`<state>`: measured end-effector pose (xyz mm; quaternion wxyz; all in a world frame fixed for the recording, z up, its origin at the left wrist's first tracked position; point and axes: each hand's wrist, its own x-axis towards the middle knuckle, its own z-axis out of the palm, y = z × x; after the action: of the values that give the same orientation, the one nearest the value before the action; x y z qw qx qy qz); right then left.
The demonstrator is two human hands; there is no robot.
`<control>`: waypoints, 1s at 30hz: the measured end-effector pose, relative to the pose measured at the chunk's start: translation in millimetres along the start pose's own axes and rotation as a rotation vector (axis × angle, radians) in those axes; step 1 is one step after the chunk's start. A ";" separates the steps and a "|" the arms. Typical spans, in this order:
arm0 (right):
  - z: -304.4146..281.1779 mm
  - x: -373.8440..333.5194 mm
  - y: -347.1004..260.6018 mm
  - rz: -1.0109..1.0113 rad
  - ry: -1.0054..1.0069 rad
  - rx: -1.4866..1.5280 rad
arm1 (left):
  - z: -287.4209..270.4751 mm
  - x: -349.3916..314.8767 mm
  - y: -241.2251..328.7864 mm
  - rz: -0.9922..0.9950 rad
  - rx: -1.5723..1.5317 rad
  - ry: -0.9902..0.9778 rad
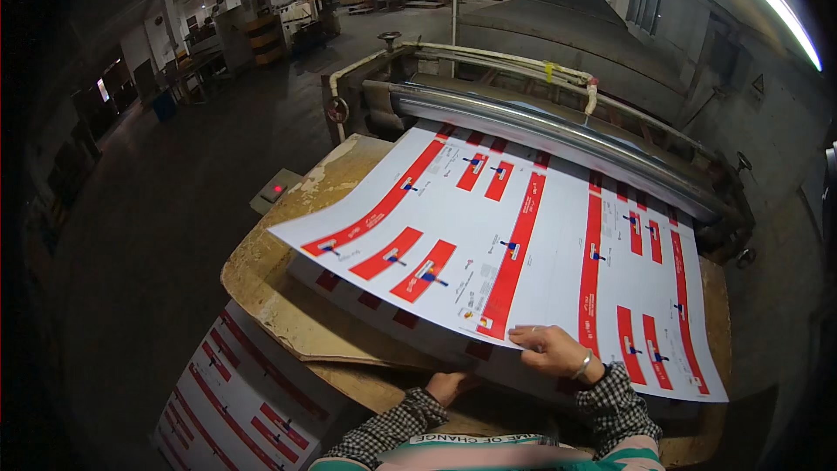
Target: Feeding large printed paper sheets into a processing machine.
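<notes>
A large white printed sheet [558, 270] with red bands and small blue figures slopes across the wooden table, its far edge under a shiny metal roller [540, 135]. My right hand [554, 351], with a bracelet at the wrist, grips the sheet's near edge, fingers on top. Lower down and to the left, my left hand [446, 386] is at the table's near side, below the sheet's raised edge. Its fingers are mostly hidden, so any hold is unclear. Beneath the raised sheet, more printed sheet shows in shadow. Both forearms wear black-and-white checked sleeves.
The worn wooden table [261, 275] has a rounded left corner. A small switch box [276, 190] with a red light sits beside it. Another printed sheet [235, 397] lies low at the left. Machine handwheels [337, 110] flank the roller. Pillars and machines stand farther back.
</notes>
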<state>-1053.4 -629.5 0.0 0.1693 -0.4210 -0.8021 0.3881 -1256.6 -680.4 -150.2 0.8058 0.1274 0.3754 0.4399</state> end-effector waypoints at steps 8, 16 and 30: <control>47.8 -8.6 41.6 0.055 -0.091 0.068 | -14.5 30.6 -20.0 -0.036 0.690 0.525; 26.2 33.7 81.3 0.242 0.126 -0.238 | 12.8 8.9 -2.1 0.026 0.140 0.101; 26.2 3.5 61.7 0.133 -0.317 -0.035 | -0.6 5.9 4.5 -0.078 0.200 -0.119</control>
<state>-1037.6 -618.0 -64.1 0.0073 -0.4097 -0.7957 0.4461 -1257.9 -673.0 -151.2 0.8264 0.2185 0.3736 0.3602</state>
